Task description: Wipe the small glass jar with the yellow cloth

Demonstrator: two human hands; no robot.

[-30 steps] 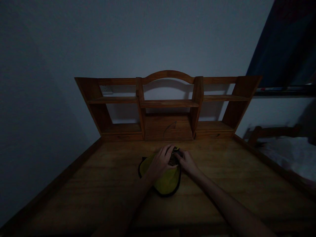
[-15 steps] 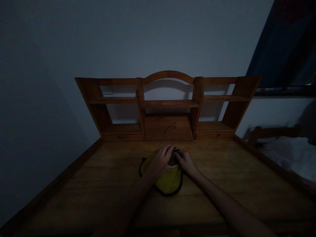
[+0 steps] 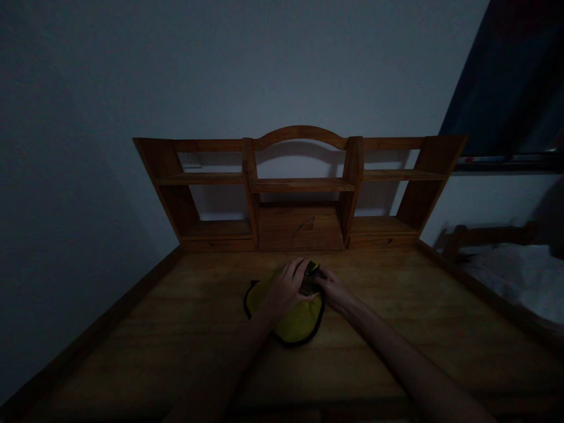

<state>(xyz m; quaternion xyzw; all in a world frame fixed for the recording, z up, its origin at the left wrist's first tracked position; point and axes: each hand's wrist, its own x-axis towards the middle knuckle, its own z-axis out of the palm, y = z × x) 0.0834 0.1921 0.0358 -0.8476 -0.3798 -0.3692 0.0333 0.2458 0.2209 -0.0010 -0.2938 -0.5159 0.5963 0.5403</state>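
Note:
A yellow-green fabric pouch (image 3: 297, 323) with black edging lies on the wooden desk, its mouth facing up between my hands. My left hand (image 3: 284, 294) lies over its upper left part, fingers bent over the far side and thumb along the near side of the mouth. At the right side of the mouth, my right hand (image 3: 331, 288) has its fingers drawn together on the rim, the tips partly hidden in shadow. Something dark and shiny (image 3: 308, 283) shows in the mouth; its kind is too dim to make out.
The desk top (image 3: 185, 329) has raised side edges. Along its back stands a wooden shelf unit (image 3: 304, 185) with small drawers and a middle panel, against a pale wall (image 3: 220, 70). White cloth (image 3: 515, 276) and a wooden rail (image 3: 489, 235) are at the right. The light is dim.
The pouch has shifted slightly left and away from me. My right hand's fingers have curled further in at the mouth, and its wrist has turned a little. My left hand has hardly moved.

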